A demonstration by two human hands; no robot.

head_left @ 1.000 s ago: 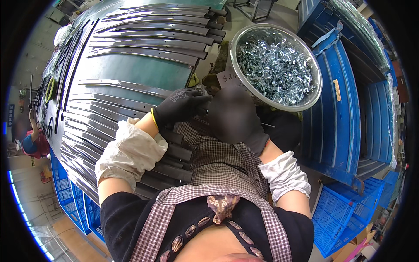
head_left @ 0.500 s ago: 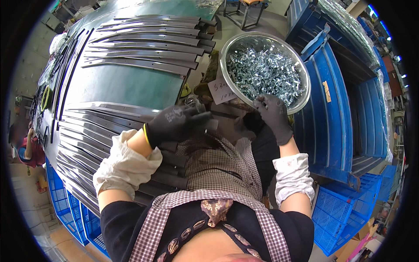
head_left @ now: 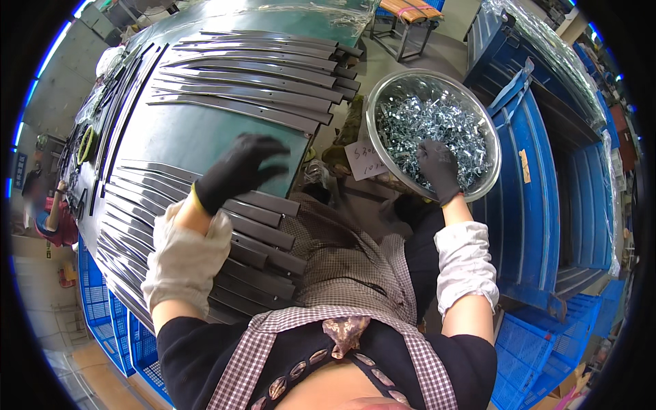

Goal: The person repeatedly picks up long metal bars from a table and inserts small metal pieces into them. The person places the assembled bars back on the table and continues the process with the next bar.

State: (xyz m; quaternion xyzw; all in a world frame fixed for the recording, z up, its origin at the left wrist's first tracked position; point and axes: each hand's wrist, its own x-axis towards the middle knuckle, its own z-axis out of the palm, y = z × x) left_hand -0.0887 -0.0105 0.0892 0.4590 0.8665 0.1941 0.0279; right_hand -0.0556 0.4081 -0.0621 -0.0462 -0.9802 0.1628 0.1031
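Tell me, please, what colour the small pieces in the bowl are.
The small pieces are shiny, bluish silver, best seen in the head view.

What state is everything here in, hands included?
Basin: uncovered, filled
Metal pieces: loose, heaped
Left hand: gloved, open, fingers apart
Right hand: gloved, at the metal pieces; grip unclear
Dark strips: lying in groups
Paper sheet: written on
Stool: upright
Blue metal container: open

R gloved hand (head_left: 439,167) now down among metal clips (head_left: 410,117) in rnd bowl (head_left: 371,123); was at rim 0.5s ago. L gloved hand (head_left: 239,167) moved L, away fr apron (head_left: 355,281).
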